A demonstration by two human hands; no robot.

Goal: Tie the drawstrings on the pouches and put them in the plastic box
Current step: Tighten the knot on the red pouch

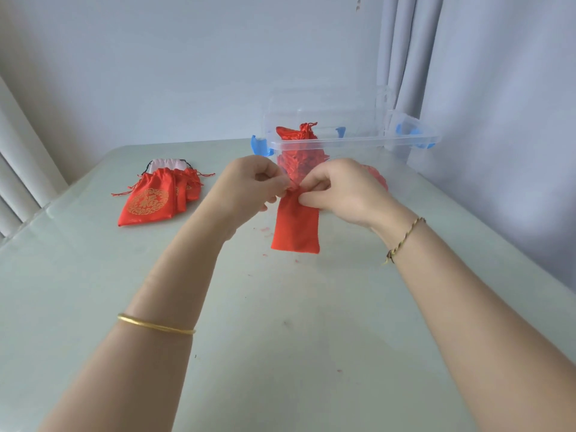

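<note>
Pinching neck of red pouch (296,227) w/ left grip (249,185) and right grip (339,191), both curled tight, over mid surface (280,322), just near of plastic box (352,142). Risking drawstrings slipping out mid-knot, prob. leaving neck loose; not making out strings behind knuckles.

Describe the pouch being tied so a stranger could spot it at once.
Find the clear plastic box with blue latches at the far side of the table. Just in front of it, the left hand and right hand pinch the neck of a plain red pouch. Unlike the pile of pouches further left, it shows no gold emblem and alone is held.
</note>
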